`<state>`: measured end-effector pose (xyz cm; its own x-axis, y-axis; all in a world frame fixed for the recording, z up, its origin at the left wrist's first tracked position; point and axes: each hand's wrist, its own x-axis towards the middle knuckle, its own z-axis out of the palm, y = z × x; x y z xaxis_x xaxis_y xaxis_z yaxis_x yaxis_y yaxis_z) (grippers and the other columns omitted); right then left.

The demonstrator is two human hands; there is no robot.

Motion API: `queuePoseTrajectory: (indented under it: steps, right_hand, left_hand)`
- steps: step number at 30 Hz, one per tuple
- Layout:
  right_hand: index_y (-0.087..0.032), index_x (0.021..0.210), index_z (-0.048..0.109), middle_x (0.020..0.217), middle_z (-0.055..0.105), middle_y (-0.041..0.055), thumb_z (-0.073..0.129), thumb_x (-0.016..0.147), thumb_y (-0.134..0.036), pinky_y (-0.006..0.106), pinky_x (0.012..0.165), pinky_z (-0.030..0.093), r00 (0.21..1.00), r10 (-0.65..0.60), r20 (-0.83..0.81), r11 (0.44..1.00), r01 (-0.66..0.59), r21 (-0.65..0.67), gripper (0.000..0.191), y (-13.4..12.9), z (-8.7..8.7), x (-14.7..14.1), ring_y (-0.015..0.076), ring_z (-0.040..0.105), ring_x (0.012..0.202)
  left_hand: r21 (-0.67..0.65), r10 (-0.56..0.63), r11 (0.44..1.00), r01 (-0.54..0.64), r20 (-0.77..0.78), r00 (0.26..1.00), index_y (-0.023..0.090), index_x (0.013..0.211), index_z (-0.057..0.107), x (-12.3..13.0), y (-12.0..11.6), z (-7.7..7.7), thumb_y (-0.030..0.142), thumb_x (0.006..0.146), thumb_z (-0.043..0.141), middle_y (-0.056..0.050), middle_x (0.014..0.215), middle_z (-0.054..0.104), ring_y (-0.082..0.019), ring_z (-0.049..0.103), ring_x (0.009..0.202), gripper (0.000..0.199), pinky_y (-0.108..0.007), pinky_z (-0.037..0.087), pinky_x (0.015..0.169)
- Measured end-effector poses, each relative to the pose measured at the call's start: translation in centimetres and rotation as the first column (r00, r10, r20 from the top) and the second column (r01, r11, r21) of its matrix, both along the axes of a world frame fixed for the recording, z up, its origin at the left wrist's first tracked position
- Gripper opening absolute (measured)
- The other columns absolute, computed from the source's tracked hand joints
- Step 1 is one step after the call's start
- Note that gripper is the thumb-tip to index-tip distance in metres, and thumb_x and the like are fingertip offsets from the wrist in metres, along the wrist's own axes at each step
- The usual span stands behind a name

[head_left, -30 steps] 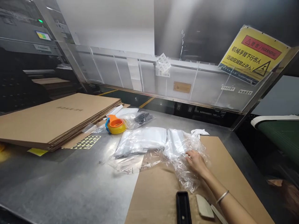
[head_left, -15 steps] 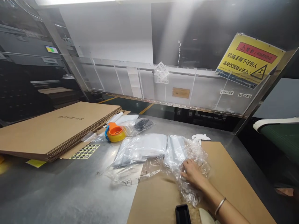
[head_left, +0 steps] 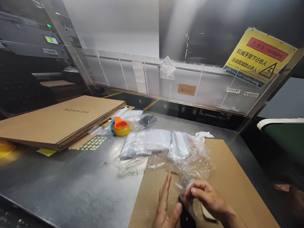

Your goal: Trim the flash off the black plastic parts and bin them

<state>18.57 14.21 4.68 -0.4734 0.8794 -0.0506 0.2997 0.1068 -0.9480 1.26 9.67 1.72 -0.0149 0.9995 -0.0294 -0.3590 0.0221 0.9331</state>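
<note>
My left hand [head_left: 165,207] is held upright with its fingers stretched and thumb apart, holding nothing, just left of a black object [head_left: 187,218] at the bottom edge. My right hand [head_left: 210,198] is closed in a pinch on a thin clear plastic bag [head_left: 190,183], smeared by motion, above the black object. Behind the hands lie two piles of clear plastic bags, a wide pile [head_left: 148,142] and a narrower one [head_left: 179,147] with crumpled film at its right. A pale rounded item [head_left: 207,213] shows partly under my right hand.
Flat brown cardboard [head_left: 228,177] lies on the metal table [head_left: 78,190]. A stack of cardboard sheets [head_left: 71,118] stands at the left, near a sticker sheet [head_left: 92,143]. An orange and yellow tape dispenser [head_left: 121,126] sits behind. A clear panel with a yellow warning sign [head_left: 260,58] rises beyond.
My right hand has drawn back toward me from the narrower pile, now with a thin clear bag in its fingers. My left hand has come into view beside the black object.
</note>
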Motion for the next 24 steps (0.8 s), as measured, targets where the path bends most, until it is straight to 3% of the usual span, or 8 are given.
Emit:
queuePoseTrajectory:
  steps: [3, 6, 10, 14, 17, 19, 22, 24]
  right_hand:
    - [-0.014, 0.077, 0.062, 0.066, 0.064, 0.0033, 0.05, 0.083, -0.046, 0.027, 0.063, 0.047, 0.973, 0.048, -0.228, 0.984, -0.085, -0.154, 0.035, -2.8, 0.1, -1.1, 0.0144, 0.06, 0.063]
    - [-0.015, 0.079, 0.061, 0.069, 0.061, 0.0019, 0.055, 0.083, -0.041, 0.025, 0.061, 0.043, 0.954, -0.031, -0.297, 0.975, -0.037, -0.218, 0.026, -4.0, 0.0, -1.3, 0.0123, 0.056, 0.064]
    - [-0.016, 0.088, 0.058, 0.078, 0.059, 0.002, 0.059, 0.081, -0.039, 0.025, 0.065, 0.04, 0.973, -0.091, -0.213, 0.979, 0.048, -0.2, 0.024, -4.5, -0.2, -1.0, 0.0132, 0.053, 0.072]
    - [-0.015, 0.074, 0.058, 0.066, 0.052, -0.0004, 0.053, 0.085, -0.038, 0.023, 0.059, 0.036, 0.997, -0.081, -0.001, 0.994, 0.081, -0.068, 0.026, -4.8, -0.2, -1.1, 0.0117, 0.047, 0.064]
    - [-0.016, 0.069, 0.054, 0.063, 0.051, -0.0015, 0.053, 0.084, -0.036, 0.022, 0.055, 0.034, 0.986, -0.145, 0.087, 0.989, 0.144, 0.015, 0.025, -5.1, 0.0, -1.5, 0.0112, 0.045, 0.06]
    - [-0.017, 0.066, 0.051, 0.061, 0.05, -0.0019, 0.054, 0.082, -0.033, 0.022, 0.054, 0.033, 0.962, -0.212, 0.173, 0.975, 0.196, 0.108, 0.023, -5.4, 0.0, -2.0, 0.011, 0.045, 0.059]
    - [-0.018, 0.064, 0.048, 0.062, 0.053, -0.001, 0.054, 0.081, -0.029, 0.022, 0.054, 0.032, 0.935, -0.211, 0.286, 0.951, 0.128, 0.282, 0.021, -6.3, -0.4, -3.1, 0.0116, 0.047, 0.059]
    - [-0.018, 0.064, 0.046, 0.064, 0.054, 0.0005, 0.051, 0.082, -0.024, 0.022, 0.055, 0.033, 0.921, -0.175, 0.347, 0.915, 0.023, 0.402, 0.019, -6.8, -0.8, -3.6, 0.0125, 0.049, 0.06]
  left_hand:
    - [0.078, -0.202, 0.971, 0.224, -0.228, 0.953, 0.019, 0.119, 0.057, -0.6, 1.1, 0.5, 0.047, 0.069, 0.067, -0.009, 0.103, 0.065, -0.025, 0.054, 0.103, 0.058, -0.032, 0.036, 0.093]
    - [-0.028, -0.332, 0.935, 0.355, -0.427, 0.841, 0.018, 0.101, 0.066, -1.5, 1.0, 1.1, 0.044, 0.077, 0.061, -0.002, 0.065, 0.062, -0.015, 0.054, 0.06, 0.036, -0.023, 0.04, 0.059]
    - [0.073, -0.167, 0.958, 0.277, -0.643, 0.748, 0.021, 0.094, 0.065, -2.7, 0.3, 1.1, 0.041, 0.082, 0.055, 0.0, 0.063, 0.061, -0.013, 0.052, 0.058, 0.026, -0.023, 0.039, 0.058]
    - [0.229, -0.031, 0.931, 0.284, -0.726, 0.687, 0.024, 0.104, 0.06, -3.4, -0.1, 0.3, 0.038, 0.081, 0.056, -0.002, 0.08, 0.065, -0.016, 0.058, 0.072, 0.027, -0.026, 0.044, 0.068]
    - [0.402, 0.3, 0.916, 0.018, -0.712, 0.636, 0.022, 0.099, 0.061, -3.2, -0.9, -0.1, 0.036, 0.077, 0.061, -0.006, 0.091, 0.062, -0.021, 0.055, 0.089, 0.025, -0.035, 0.041, 0.083]
    - [0.396, 0.358, 0.913, -0.102, -0.653, 0.668, 0.02, 0.084, 0.062, -2.7, -1.7, -0.2, 0.036, 0.078, 0.06, -0.006, 0.083, 0.059, -0.02, 0.053, 0.083, 0.018, -0.033, 0.041, 0.079]
    - [0.14, 0.016, 0.988, 0.06, -0.484, 0.875, 0.018, 0.073, 0.058, -1.5, -2.9, -0.3, 0.044, 0.076, 0.059, 0.0, 0.065, 0.052, -0.014, 0.048, 0.062, 0.026, -0.025, 0.038, 0.058]
    - [-0.005, -0.207, 0.977, 0.215, -0.301, 0.931, 0.016, 0.071, 0.056, -0.8, -3.3, -0.6, 0.047, 0.072, 0.063, 0.001, 0.062, 0.05, -0.012, 0.045, 0.059, 0.032, -0.024, 0.036, 0.056]
